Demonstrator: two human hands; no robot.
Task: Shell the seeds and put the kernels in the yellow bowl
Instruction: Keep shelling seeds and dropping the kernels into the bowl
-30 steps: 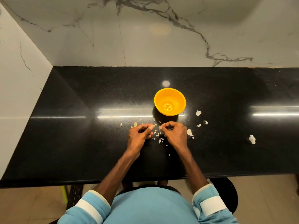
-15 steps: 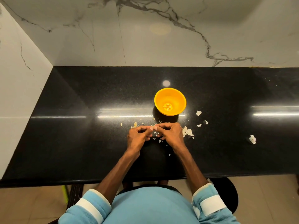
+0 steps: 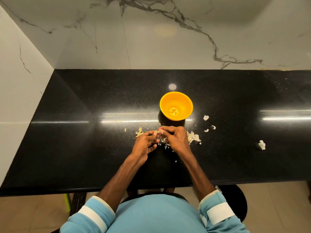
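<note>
Frame centre: my left hand (image 3: 144,144) and right hand (image 3: 177,140) both pinch one small pale seed (image 3: 158,131) to split it, held just below the round yellow plastic bowl (image 3: 186,102) for short transfer.

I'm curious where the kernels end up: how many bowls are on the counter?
1. The bowl stands near the middle of the counter, with a few kernels at its bottom. Nothing in view looks able to hide another.
</note>
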